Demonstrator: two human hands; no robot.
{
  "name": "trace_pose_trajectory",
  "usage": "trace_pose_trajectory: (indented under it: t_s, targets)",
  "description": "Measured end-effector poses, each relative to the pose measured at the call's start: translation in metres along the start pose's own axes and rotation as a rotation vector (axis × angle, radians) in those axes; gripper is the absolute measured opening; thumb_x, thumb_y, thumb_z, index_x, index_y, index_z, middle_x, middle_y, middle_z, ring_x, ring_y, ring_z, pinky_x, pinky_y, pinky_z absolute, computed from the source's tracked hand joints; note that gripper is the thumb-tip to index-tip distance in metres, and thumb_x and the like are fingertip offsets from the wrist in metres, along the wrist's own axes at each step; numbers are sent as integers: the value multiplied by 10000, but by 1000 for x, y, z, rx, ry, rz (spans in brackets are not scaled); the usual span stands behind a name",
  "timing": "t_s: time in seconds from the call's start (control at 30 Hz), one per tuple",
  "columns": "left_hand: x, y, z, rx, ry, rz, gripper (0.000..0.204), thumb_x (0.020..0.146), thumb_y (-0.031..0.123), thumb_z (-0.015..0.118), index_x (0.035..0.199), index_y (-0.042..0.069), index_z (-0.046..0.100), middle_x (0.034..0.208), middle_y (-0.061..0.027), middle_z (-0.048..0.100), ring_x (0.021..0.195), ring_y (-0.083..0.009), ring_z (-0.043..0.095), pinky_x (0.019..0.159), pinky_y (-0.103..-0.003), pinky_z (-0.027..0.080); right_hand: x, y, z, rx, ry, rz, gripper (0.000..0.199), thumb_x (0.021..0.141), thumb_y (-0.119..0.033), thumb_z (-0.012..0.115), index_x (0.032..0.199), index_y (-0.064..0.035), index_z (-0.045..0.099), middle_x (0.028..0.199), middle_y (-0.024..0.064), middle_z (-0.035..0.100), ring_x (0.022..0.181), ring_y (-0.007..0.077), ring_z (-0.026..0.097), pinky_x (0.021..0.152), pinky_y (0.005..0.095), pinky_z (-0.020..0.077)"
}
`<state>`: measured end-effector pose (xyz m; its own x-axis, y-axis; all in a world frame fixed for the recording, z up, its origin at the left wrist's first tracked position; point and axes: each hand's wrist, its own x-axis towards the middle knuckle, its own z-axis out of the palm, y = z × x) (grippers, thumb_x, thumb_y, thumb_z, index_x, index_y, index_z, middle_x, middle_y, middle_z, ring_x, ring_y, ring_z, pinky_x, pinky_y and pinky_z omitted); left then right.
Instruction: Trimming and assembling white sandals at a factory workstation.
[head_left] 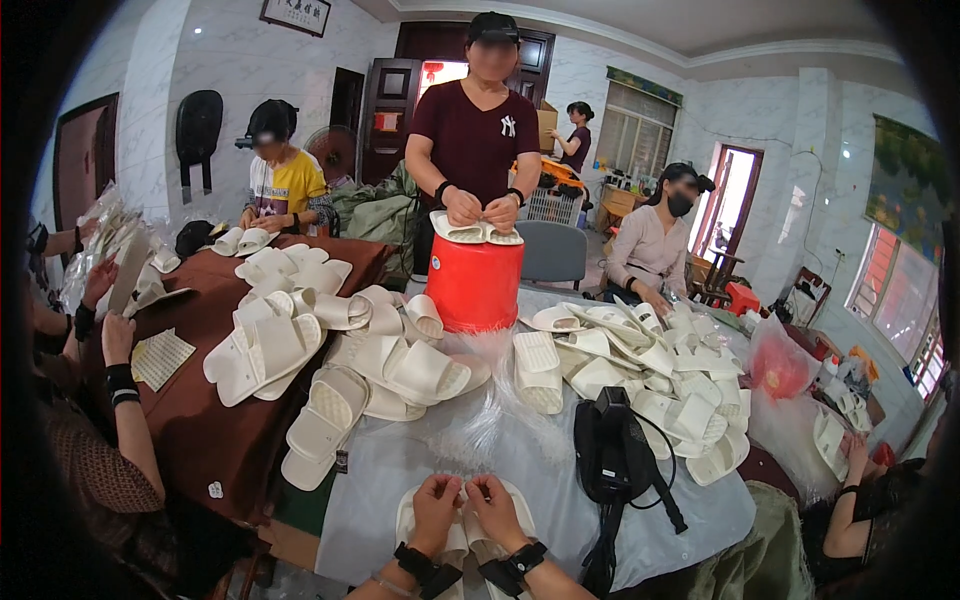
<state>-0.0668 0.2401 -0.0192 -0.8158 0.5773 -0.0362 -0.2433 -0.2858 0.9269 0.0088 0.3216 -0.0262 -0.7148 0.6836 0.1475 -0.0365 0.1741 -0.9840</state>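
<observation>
A pair of cream slippers [524,512] lies at the near edge of the table, toes away from me. Over their straps my left hand [436,512] and my right hand [497,512] meet, fingertips pinched and close together. Whatever the fingers hold is too small to make out. Black bands circle both my wrists. Beyond my hands, a bundle of thin clear strands [500,435] lies on the grey sheet covering the table [365,510].
Loose slippers are heaped at left [410,368] and right [690,405]. A black strapped device [603,450] lies right of my hands. Across the table, a person works over slippers on a red bucket [475,285]. Other people sit around, some handling slippers; a brown-covered table [190,420] stands left.
</observation>
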Motion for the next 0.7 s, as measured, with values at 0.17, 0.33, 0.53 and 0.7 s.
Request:
trace_pose_trajectory:
  t_s: [0.17, 0.33, 0.53, 0.7]
  targets:
    - [-2, 7, 2, -65, 38, 2, 132, 830, 136, 587, 829, 14, 537, 663, -8, 522, 566, -68, 456, 522, -206, 384, 0, -8, 2, -18, 12, -37, 153, 863, -178, 531, 875, -26, 524, 757, -1, 523, 698, 65, 474, 638, 203, 398]
    - [-5, 5, 1, 52, -51, 8, 130, 837, 128, 577, 847, 4, 537, 692, -17, 540, 589, -73, 482, 545, -210, 405, -1, -8, -1, -16, 34, -38, 159, 859, -174, 535, 896, -19, 527, 776, -1, 536, 711, 69, 487, 635, 212, 408]
    - [-13, 11, 5, 151, -30, 50, 133, 839, 127, 572, 845, -1, 538, 716, -26, 554, 601, -83, 496, 562, -217, 420, 0, 12, -2, 49, -45, 60, 220, 850, -210, 541, 933, -6, 538, 808, 65, 573, 737, 124, 529, 676, 252, 428]
    - [-4, -4, -2, 62, -60, 71, 131, 840, 125, 566, 854, -1, 532, 732, -27, 554, 609, -85, 500, 554, -214, 423, -3, -2, 0, -41, 5, -22, 188, 866, -181, 521, 924, -2, 523, 791, 37, 559, 711, 96, 514, 651, 236, 427]
